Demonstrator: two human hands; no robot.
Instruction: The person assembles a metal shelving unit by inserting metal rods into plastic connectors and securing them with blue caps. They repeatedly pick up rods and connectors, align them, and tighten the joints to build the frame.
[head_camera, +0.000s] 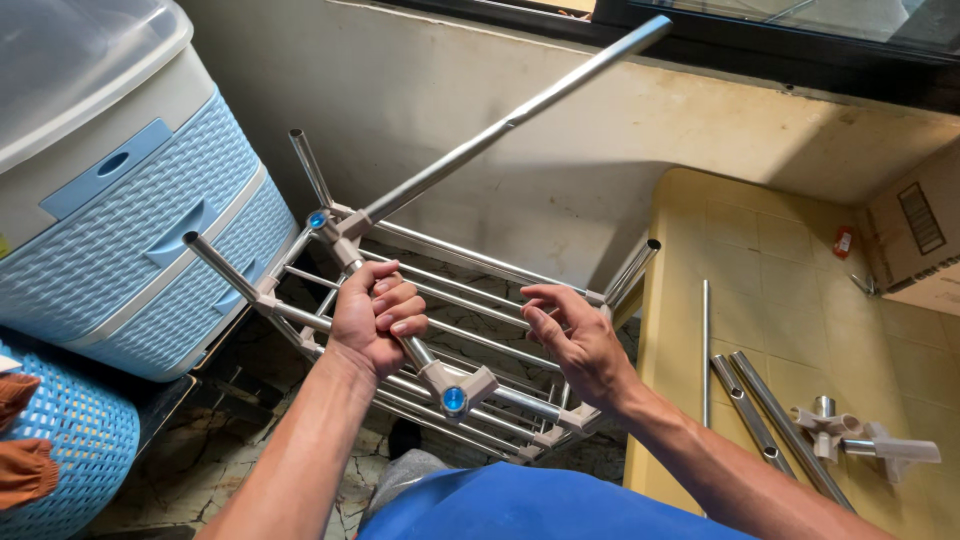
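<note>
Left hand (375, 315) is wrapped tight around a side tube of the metal rack frame (440, 330), fingers curled over the bar between two grey plastic corner connectors. Upper connector (335, 225) and lower connector (460, 388) each show a blue cap. Right hand (575, 335) is open, fingers spread and slightly bent, hovering just beside the rack's rungs near the far side tube; it may be brushing a rung with the fingertips, hard to tell from this angle. It grips nothing.

The rack frame is tilted, held up in front of the person above the marbled floor, between the drawer unit and the yellow tiled step. A long steel pole (510, 120) runs from the upper connector up toward the window sill. Short stub tubes stick out at the frame's corners.

Left: pale blue woven-pattern plastic drawer unit (130, 230), blue laundry basket (70, 440) below it. Right, on the yellow tiled step (790, 270): loose steel tubes (750, 410), spare grey connectors (850, 430), cardboard box (920, 240) at the edge.
</note>
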